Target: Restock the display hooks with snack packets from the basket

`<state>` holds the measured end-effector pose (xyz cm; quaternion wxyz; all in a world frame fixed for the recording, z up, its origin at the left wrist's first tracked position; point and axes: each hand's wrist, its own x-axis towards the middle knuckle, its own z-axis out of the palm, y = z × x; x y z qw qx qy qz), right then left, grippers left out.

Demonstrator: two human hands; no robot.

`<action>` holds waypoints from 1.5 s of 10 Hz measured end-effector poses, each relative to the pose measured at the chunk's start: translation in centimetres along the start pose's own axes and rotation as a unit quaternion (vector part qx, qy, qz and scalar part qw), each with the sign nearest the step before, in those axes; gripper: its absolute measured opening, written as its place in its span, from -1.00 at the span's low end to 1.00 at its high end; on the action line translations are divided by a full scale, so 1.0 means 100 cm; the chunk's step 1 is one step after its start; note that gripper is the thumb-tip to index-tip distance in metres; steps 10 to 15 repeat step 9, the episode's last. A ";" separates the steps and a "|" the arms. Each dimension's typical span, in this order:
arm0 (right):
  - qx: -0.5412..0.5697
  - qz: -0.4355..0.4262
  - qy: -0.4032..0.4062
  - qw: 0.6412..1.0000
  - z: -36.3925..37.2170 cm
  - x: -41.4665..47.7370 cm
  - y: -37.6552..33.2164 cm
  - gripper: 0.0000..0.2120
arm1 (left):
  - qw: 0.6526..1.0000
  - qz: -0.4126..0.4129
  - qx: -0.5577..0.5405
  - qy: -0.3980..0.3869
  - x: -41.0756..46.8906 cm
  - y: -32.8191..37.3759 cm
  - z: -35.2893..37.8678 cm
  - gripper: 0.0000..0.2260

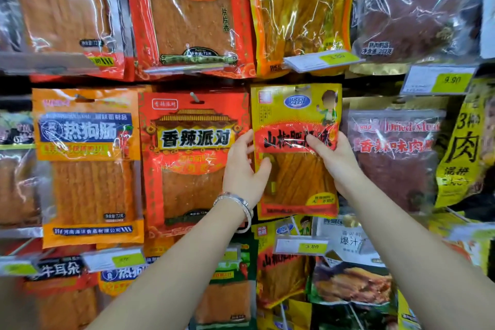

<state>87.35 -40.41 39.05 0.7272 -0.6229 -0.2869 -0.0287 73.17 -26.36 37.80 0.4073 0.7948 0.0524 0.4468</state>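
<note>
Head view: left hand (242, 169) and right hand (334, 158) each pinch a side of the yellow packet (294, 112), held up beside the red packet (192, 195). I would level its top hole, then push squarely onto the hidden hook.

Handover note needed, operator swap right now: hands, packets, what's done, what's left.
Left hand: pinches the left edge of the yellow packet, thumb on the front.
Right hand: grips the packet's right side, thumb across the red label.
The packet is held upright against the middle row, between the red packet and the dried meat packet.
Done: the packet is raised to its slot. I cannot tell whether its top hole is on the hook.
Left: seat it on the hook, let go, then fetch more. The basket is out of view.
</note>
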 end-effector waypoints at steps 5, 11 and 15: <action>-0.289 -0.237 0.099 0.922 0.004 -0.046 0.010 -0.23 | 0.994 0.006 0.049 0.100 0.005 0.006 0.003 -0.75; -0.425 -0.270 0.052 0.863 0.014 -0.087 0.011 -0.72 | 0.992 -0.018 0.125 0.021 -0.019 0.003 -0.008 -0.66; -0.425 -0.270 0.052 0.863 0.014 -0.087 0.011 -0.72 | 0.992 -0.018 0.125 0.021 -0.019 0.003 -0.008 -0.66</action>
